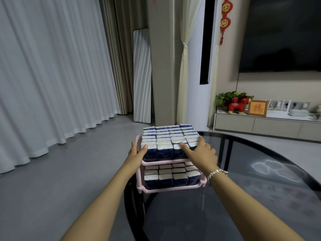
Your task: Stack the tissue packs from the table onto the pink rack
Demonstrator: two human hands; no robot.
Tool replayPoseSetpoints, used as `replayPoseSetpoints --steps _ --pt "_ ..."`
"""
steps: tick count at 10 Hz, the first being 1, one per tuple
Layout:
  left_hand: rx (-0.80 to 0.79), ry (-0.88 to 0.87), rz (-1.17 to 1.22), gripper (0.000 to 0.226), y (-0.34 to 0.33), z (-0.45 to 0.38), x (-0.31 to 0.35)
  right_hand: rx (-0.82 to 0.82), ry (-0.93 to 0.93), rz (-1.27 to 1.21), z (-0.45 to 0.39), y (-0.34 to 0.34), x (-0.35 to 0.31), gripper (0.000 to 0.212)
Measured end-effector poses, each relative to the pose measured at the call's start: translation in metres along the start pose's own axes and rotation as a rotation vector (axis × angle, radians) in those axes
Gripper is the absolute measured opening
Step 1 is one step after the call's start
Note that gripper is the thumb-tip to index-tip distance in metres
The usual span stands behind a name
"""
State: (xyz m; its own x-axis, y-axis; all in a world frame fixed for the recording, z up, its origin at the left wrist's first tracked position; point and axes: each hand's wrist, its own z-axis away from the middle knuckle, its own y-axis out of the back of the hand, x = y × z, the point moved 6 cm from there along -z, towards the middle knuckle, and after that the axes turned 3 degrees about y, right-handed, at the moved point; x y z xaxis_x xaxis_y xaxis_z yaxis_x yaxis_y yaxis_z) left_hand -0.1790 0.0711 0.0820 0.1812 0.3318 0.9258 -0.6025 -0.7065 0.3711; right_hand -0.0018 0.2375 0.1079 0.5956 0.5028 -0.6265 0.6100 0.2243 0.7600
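left hand [137, 152]: flat against left side of top packs [169, 140], fingers straight, thumb up top, gripping nothing
rack [152, 189]: pink, two tiers, at table [260, 180] edge, both full
right hand [201, 151]: spread on right front of top packs, fingers straight, pressing, nothing held
risk: uneven squeeze, probably front row tipping off or rack sliding on glass
count: two hands, one rack, roughly four packs across per row, total hard to tell
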Motion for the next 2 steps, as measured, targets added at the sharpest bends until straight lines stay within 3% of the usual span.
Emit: replayPoseSetpoints --steps 2 --pt "0.095 0.027 -0.065 0.073 0.005 0.008 0.014 -0.024 0.003 0.083 -0.001 0.015 -0.01 0.093"
